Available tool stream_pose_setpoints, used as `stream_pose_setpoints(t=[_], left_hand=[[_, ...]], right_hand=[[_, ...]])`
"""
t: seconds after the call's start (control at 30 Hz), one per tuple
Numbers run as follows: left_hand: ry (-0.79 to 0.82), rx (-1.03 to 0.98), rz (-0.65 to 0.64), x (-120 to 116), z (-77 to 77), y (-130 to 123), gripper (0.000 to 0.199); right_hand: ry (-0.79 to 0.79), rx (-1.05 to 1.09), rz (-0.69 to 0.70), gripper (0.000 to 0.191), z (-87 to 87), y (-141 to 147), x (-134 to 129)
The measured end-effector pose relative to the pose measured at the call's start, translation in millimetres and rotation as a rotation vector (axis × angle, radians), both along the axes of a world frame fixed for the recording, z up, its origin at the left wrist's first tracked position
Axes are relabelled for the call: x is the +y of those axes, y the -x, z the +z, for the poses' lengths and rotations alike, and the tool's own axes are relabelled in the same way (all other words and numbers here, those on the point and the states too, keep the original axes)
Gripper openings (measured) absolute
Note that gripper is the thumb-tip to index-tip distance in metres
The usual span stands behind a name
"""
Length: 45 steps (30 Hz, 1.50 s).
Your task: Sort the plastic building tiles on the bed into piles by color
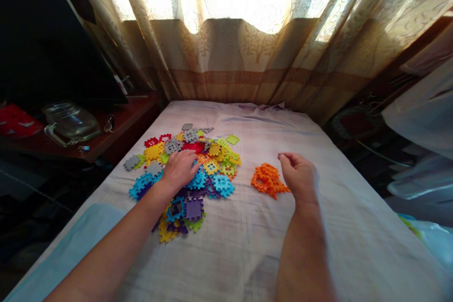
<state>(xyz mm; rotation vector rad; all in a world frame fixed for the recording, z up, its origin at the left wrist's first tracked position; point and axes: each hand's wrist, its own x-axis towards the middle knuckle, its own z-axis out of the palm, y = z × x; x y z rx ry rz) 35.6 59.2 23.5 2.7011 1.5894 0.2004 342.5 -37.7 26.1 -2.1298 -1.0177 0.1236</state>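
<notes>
A mixed heap of flat, notched plastic building tiles in blue, purple, yellow, green, grey and red lies on the bed. My left hand rests palm down over the middle of that heap, its thumb apart from the fingers; the fingertips are partly hidden among the tiles. To the right sits a small separate pile of orange tiles. Just beyond its right side my right hand hovers with thumb and fingers drawn together, and no tile shows in it.
A pale sheet covers the bed, with a light blue cloth at the left edge. On the left, a dark wooden table carries a glass jug and a black screen. Curtains hang behind the bed.
</notes>
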Motion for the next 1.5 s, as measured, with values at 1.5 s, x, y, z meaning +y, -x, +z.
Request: stream_pose_setpoints(t=[1.5], left_hand=[[0.740, -1.138, 0.182, -29.3, 1.9, -28.4, 0.057]], right_hand=[[-0.035, 0.422, 0.667, 0.031, 12.6, 82.6, 15.5]])
